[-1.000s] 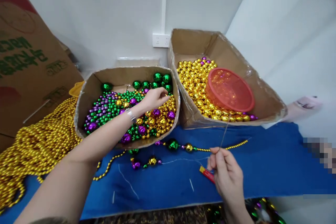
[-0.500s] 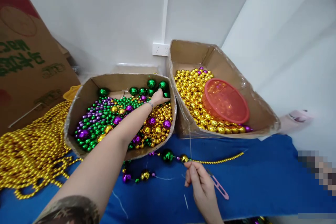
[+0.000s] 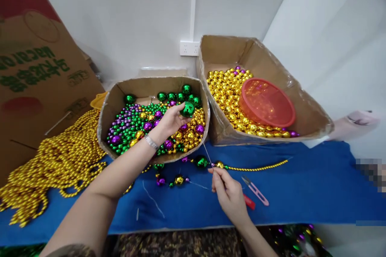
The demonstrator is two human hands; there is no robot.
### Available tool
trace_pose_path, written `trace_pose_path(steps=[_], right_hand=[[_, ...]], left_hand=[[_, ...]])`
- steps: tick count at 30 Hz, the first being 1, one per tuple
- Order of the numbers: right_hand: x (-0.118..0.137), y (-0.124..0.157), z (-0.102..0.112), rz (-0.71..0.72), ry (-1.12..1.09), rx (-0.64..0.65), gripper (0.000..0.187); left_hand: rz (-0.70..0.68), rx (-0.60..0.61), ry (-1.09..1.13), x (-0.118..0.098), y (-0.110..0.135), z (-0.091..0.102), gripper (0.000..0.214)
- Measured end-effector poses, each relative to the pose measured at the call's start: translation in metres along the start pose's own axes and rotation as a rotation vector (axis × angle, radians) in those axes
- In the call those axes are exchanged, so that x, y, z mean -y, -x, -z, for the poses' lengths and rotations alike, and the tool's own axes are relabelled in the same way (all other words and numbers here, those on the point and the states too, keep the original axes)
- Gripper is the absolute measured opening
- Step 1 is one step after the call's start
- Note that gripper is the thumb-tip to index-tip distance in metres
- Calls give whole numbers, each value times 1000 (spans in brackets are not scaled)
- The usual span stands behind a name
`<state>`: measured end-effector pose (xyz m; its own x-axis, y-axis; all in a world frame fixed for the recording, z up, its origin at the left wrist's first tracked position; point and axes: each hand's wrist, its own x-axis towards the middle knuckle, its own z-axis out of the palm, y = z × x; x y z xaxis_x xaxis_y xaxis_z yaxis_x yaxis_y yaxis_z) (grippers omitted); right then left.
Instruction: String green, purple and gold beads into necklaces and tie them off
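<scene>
Over the left cardboard box (image 3: 107, 100), my left hand (image 3: 171, 123) grips a large shiny green bead (image 3: 187, 109) between thumb and fingers. Mixed green, purple and gold beads fill that box. My right hand (image 3: 227, 192), in front of the box over the blue cloth, pinches a long thin needle (image 3: 207, 153) that points up and away. Beyond the hand lies a strung bead strand (image 3: 202, 162) of green, gold and purple beads with a thin thread (image 3: 197, 184) trailing from it. Pink thread snips (image 3: 257, 193) and a red object (image 3: 249, 202), partly hidden, lie beside my right hand.
A second box (image 3: 313, 126) on the right contains gold beads (image 3: 226, 92) and a red plastic basket (image 3: 268, 102). Gold bead strands (image 3: 60, 156) are heaped at left beside a large printed carton (image 3: 45, 60). Blue cloth (image 3: 316, 192) covers the table.
My left hand has drawn back from the box's far right corner and now holds up a large green bead. The needle in my right hand has tilted leftward. The camera view has shifted.
</scene>
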<state>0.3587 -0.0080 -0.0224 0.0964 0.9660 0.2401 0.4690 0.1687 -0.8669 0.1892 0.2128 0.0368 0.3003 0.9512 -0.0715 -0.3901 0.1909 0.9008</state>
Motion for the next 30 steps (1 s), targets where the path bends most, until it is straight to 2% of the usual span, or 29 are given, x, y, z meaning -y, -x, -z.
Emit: trace_pose_path(steps=[4, 9, 17, 21, 30], right_hand=[[7, 3, -6, 86, 102, -2, 23], [11, 9, -5, 155, 158, -4, 20], [10, 19, 10, 196, 180, -17, 22], [11, 20, 13, 247, 188, 5, 21], [7, 22, 17, 334, 283, 48, 23]], left_hand=[[66, -25, 117, 9, 57, 6, 27], [61, 10, 24, 17, 91, 12, 36], [-165, 141, -260, 11, 126, 26, 47], [-177, 213, -303, 13, 135, 34, 51], [-155, 279, -316, 11, 141, 41, 56]])
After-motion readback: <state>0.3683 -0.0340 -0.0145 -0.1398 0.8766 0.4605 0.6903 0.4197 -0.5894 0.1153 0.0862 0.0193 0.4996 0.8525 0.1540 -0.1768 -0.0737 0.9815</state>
